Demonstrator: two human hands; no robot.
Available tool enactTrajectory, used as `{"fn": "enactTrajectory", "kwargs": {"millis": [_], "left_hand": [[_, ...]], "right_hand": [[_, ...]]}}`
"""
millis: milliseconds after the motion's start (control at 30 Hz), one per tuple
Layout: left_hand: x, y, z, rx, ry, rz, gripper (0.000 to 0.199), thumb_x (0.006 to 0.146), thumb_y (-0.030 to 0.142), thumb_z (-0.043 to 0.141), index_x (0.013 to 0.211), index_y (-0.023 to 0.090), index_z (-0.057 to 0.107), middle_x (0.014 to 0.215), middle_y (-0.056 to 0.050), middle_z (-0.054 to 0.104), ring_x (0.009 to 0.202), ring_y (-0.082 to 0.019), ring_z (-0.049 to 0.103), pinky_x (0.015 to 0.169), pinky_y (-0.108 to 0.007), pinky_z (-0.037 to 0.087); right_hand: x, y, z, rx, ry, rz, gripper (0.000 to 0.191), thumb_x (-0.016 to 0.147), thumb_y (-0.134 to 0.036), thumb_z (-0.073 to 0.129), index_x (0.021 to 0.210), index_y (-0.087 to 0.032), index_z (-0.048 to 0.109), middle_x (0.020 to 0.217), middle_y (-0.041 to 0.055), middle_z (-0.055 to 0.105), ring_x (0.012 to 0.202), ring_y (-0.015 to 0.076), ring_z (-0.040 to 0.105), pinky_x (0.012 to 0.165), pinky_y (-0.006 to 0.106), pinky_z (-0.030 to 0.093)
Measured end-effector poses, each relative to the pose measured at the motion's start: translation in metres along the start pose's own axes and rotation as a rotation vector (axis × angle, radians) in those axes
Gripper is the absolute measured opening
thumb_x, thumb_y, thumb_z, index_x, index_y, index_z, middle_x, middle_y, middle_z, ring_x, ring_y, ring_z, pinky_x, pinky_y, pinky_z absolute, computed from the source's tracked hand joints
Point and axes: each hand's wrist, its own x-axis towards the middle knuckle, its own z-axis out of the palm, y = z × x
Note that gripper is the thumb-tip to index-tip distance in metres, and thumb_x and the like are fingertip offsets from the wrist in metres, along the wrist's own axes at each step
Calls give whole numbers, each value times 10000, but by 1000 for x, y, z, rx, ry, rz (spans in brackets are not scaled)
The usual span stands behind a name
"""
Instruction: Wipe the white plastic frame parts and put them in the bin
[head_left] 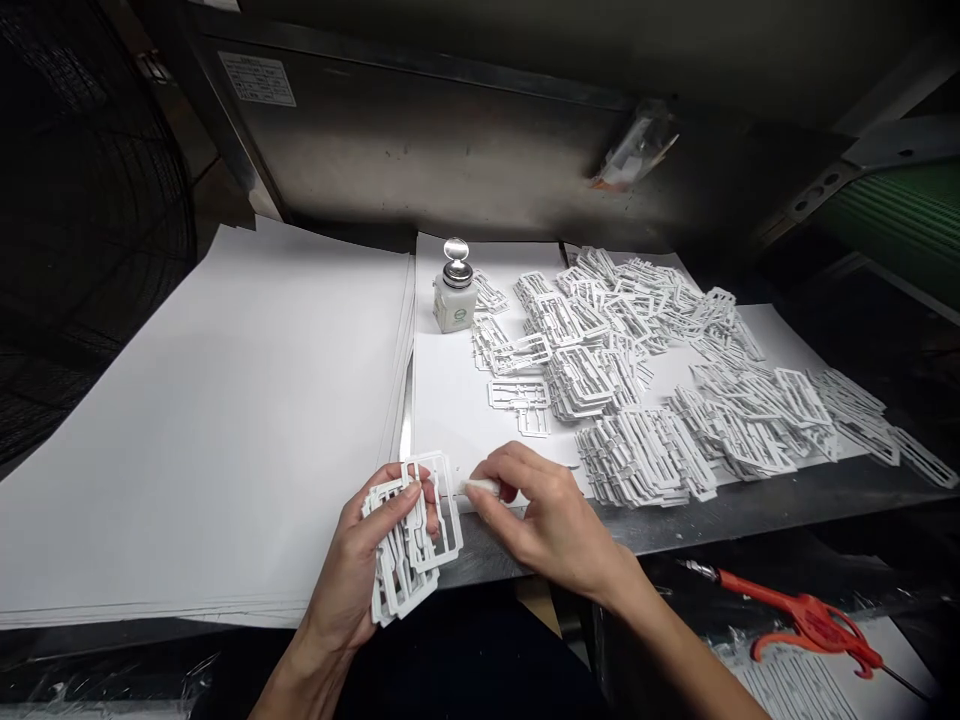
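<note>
Left hand (351, 572) clenches stacked white plastic frames (405, 540) (right hand (544, 520) pinches a white stick (480, 487)).

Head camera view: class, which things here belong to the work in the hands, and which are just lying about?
In use: left hand holding white plastic frames; right hand pinching a small white piece; pile of frames.
Lying about: stacked white paper sheets; pump-top dispenser bottle; red-handled tool.

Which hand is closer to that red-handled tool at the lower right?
The right hand, pinching a white stick, is nearer, up and left of the red-handled tool. The left hand, gripping white plastic frames, lies farther left still.
</note>
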Motion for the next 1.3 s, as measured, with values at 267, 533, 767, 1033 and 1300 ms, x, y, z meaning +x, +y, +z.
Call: {"fn": "enactTrajectory", "kwargs": {"millis": [267, 533, 767, 1033, 1300], "left_hand": [[6, -1, -7, -8, 2, 44, 212, 771, 257, 610, 958, 167, 566, 714, -25, 589, 580, -131, 566, 510, -231, 465], [11, 0, -9, -29, 25, 98, 222, 749, 234, 625, 954, 160, 583, 734, -21, 593, 591, -127, 564, 533, -235, 479], [11, -2, -4, -40, 31, 103, 203, 740, 231, 634, 926, 160, 592, 743, -13, 587, 596, -126, 564, 543, -238, 484], [12, -1, -5, -17, 54, 95, 224, 744, 230, 633, 954, 161, 595, 763, -18, 590, 600, -131, 570, 522, -238, 484], [11, 0, -4, -42, 80, 125, 248, 707, 223, 663, 939, 155, 606, 769, -26, 612, 610, -136, 584, 548, -243, 499]], "right_hand": [[0, 1, 4, 21, -5, 8, 55, 887, -156, 540, 843, -160, 573, 804, 27, 521, 674, 136, 499, 617, 243, 405], [-27, -8, 19, 91, 60, 24, 79, 885, -154, 507, 888, -157, 586, 786, 36, 513, 675, 146, 488, 599, 249, 397], [-14, -5, 13, 14, 29, 24, 97, 898, -158, 496, 889, -156, 593, 811, 41, 509, 686, 147, 496, 612, 241, 400], [-16, -4, 9, 28, 29, 40, 69, 894, -163, 517, 869, -157, 581, 799, 30, 518, 670, 135, 493, 608, 238, 402], [-12, -7, 11, -32, -71, 26, 70, 889, -155, 525, 906, -160, 593, 825, 28, 513, 669, 135, 491, 594, 237, 399]]}}
